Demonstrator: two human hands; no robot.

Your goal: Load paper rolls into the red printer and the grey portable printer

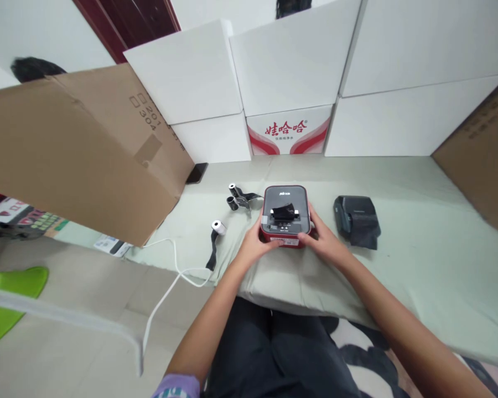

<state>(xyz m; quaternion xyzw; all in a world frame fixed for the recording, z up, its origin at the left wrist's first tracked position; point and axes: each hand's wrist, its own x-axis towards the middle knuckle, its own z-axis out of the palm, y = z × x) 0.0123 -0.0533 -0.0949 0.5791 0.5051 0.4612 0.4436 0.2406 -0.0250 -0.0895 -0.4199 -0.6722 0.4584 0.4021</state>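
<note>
A small thermal printer (288,197) with a dark grey top and red sides stands on the cloth-covered surface in front of me. From the slot in its top comes a short piece of black paper (285,212). My left hand (255,243) grips its left side, the thumb along the front. On the opposite side my right hand (324,239) holds it the same way. To the right lies a second, black portable printer (357,215) with a dark strip hanging from its front. Left of my hands are a paper roll (218,227) with a dark tail and several more small rolls (237,198).
White boxes (290,72) form a wall at the back, with brown cardboard (91,138) at the left and more cardboard (485,149) at the right. A phone (197,173) lies near the left cardboard. A white cable (176,260) runs over the front edge.
</note>
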